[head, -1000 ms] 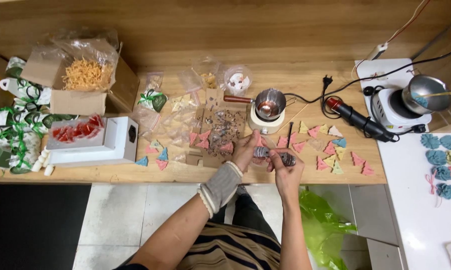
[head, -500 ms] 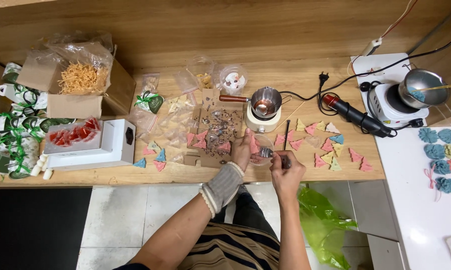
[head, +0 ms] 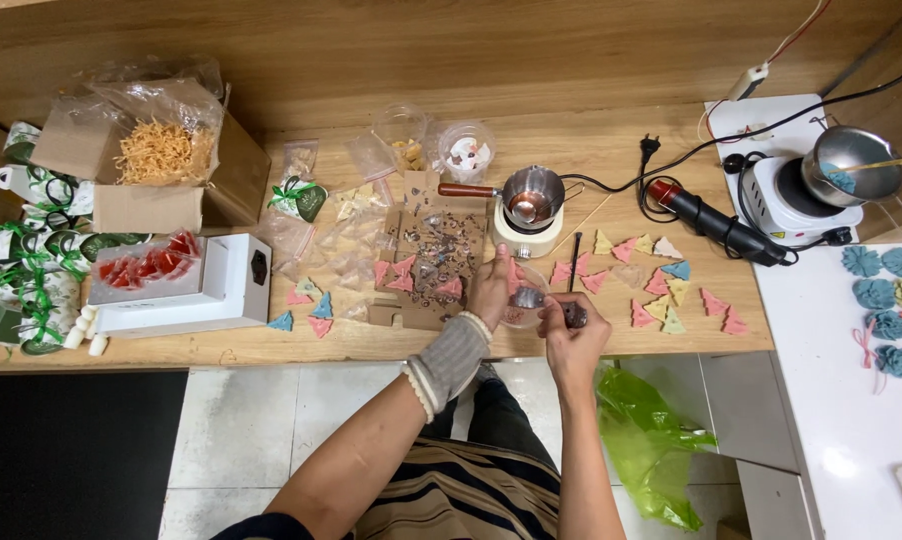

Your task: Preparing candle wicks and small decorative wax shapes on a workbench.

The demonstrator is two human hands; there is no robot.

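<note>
Right hand: the right hand [head: 574, 328] pinches a small dark piece [head: 574, 314] between its fingertips at the near edge of the wooden surface [head: 671, 345]; what the piece is cannot be told at this size.
Left hand: the left hand [head: 491, 290], in a grey knitted wrist warmer [head: 451, 358], is curled around the rim of a small clear bowl [head: 524, 303], steadying it just beside the right hand.
Handling: the dark piece looks light and stiff, small enough to slip, best held by its sides with two fingertips; the bowl looks thin and light, likely to skid unless gripped at the rim.
Around the hands: flat triangular pieces [head: 671, 290] in pink, blue, yellow and green lie scattered on both sides; a cardboard sheet [head: 426, 260] with dark scraps lies just left of the bowl.
Middle distance: a small steel pot [head: 533, 196] with a wooden handle sits on a white warmer; a white box [head: 216, 290] holds red shapes.
Far side: a cardboard box of straw-like shred [head: 161, 150], clear cups [head: 466, 150], and a second hotplate with a pan [head: 851, 165].
</note>
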